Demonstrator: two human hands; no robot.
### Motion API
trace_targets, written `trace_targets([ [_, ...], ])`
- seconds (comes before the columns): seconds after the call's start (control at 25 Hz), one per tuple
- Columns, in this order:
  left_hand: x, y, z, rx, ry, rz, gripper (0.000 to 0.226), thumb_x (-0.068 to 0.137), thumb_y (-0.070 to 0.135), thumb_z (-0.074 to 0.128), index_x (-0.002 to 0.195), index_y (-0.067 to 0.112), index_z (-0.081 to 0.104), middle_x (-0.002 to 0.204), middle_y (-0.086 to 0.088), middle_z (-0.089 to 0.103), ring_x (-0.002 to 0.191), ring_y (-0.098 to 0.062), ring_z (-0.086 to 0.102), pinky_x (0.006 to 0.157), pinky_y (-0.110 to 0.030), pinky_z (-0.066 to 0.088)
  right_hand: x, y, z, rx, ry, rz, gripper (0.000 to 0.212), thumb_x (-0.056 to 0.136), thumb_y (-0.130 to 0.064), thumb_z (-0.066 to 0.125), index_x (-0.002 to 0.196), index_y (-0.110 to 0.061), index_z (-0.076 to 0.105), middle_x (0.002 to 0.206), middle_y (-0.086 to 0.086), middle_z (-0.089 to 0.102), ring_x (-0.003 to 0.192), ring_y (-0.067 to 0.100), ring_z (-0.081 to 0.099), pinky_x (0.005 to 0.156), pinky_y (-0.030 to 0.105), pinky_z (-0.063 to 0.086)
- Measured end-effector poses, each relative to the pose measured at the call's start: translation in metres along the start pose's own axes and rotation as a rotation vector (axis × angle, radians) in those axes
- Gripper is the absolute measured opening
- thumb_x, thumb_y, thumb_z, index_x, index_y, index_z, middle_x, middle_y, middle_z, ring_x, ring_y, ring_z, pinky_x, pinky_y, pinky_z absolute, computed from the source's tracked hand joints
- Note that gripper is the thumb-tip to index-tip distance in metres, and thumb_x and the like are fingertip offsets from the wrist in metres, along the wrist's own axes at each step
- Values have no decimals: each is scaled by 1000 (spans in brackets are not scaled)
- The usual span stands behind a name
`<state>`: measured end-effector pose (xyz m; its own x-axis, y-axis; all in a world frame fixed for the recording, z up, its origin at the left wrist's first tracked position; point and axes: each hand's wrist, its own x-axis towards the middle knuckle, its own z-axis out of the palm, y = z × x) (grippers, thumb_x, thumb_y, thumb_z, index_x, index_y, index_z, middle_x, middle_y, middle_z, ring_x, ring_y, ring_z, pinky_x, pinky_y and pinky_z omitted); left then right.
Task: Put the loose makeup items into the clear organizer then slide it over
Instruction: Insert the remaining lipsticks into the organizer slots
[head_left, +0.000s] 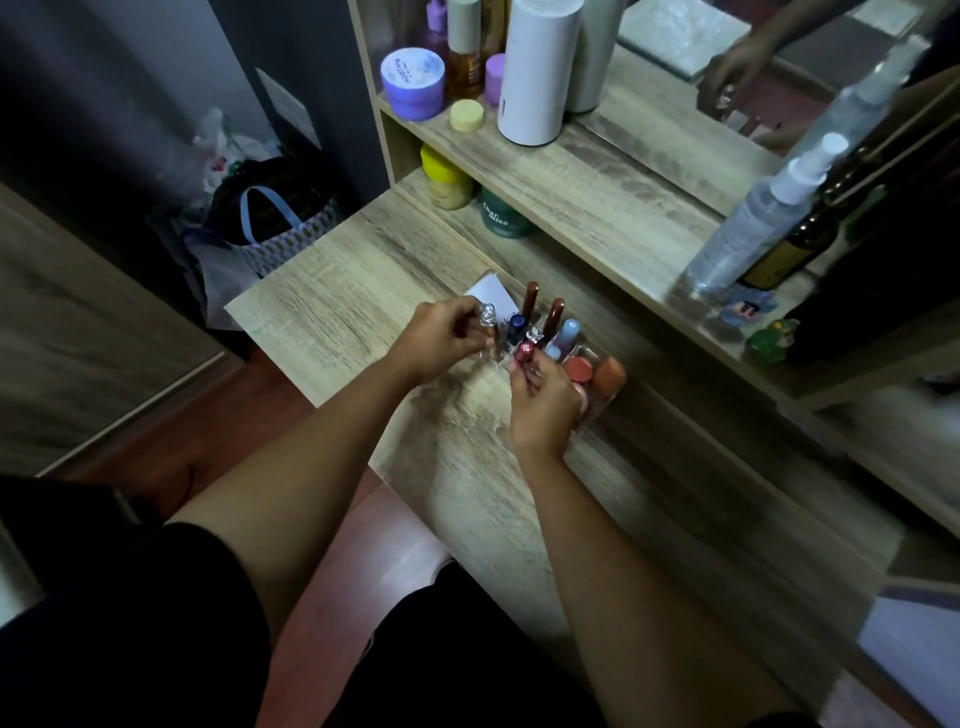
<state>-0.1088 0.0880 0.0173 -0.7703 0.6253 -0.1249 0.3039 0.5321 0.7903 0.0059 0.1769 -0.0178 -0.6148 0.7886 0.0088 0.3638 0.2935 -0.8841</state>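
The clear organizer stands on the wooden vanity top, holding several upright makeup tubes: two brown-capped ones, a dark blue one, a pale blue one and coral-capped ones. My left hand is closed around a small clear-capped item at the organizer's left end. My right hand pinches a red-capped tube just over the organizer's front edge. A white card lies behind the organizer.
A shelf behind carries jars, bottles and a tall white cylinder. A spray bottle and a dark bottle stand at right before a mirror. Small figurines sit near them. Bags lie on the floor, left of the vanity.
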Motion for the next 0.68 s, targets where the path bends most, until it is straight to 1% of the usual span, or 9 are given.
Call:
trace_targets([
  [0.04, 1, -1, 2, 36, -15, 17, 15, 77, 3, 69, 90, 3, 63, 84, -14, 70, 79, -16, 63, 72, -19, 46, 0, 0, 1, -14, -19, 13, 25, 85, -4, 67, 111, -4, 67, 101, 13, 74, 91, 17, 70, 74, 3, 45],
  [0.08, 2, -2, 3, 76, -26, 33, 15, 78, 3, 67, 92, 4, 63, 85, -15, 70, 80, -18, 64, 71, -18, 44, 0, 1, 3, -33, -31, 21, 25, 86, -4, 66, 111, -4, 67, 102, 14, 74, 91, 20, 70, 76, 12, 47],
  [0.12, 3, -3, 5, 111, -31, 48, 17, 78, 3, 67, 94, 4, 64, 85, -13, 70, 81, -19, 63, 70, -16, 41, 1, 2, 4, -56, -37, 28, 25, 86, -4, 66, 110, -4, 67, 103, 15, 73, 91, 22, 70, 77, 17, 48],
  [0.24, 6, -4, 7, 142, -19, 81, 23, 77, 2, 66, 100, 3, 65, 78, -3, 62, 76, -14, 58, 64, -8, 34, 4, 2, 6, -91, -44, 60, 23, 85, -4, 66, 109, -5, 68, 105, 15, 71, 92, 24, 69, 80, 25, 52],
  [0.32, 9, -4, 7, 144, -28, 74, 27, 76, 2, 65, 103, 5, 65, 80, -3, 64, 77, -13, 59, 66, -7, 35, 6, 1, 8, -107, -57, 80, 22, 85, -6, 66, 107, -6, 68, 104, 14, 72, 92, 24, 69, 83, 31, 55],
  [0.48, 11, -4, 8, 124, -57, 61, 28, 76, 2, 65, 103, 8, 65, 86, -7, 69, 81, -14, 62, 68, -9, 39, 7, -4, 10, -125, -63, 121, 21, 85, -8, 66, 106, -9, 69, 102, 12, 74, 91, 23, 70, 83, 30, 54],
  [0.68, 11, -2, 8, 118, -57, 42, 28, 73, 3, 65, 101, 9, 65, 80, -1, 65, 78, -14, 63, 64, -5, 38, 3, -8, 10, -140, -58, 165, 21, 86, -10, 65, 106, -9, 68, 103, 12, 74, 93, 24, 69, 85, 33, 54],
])
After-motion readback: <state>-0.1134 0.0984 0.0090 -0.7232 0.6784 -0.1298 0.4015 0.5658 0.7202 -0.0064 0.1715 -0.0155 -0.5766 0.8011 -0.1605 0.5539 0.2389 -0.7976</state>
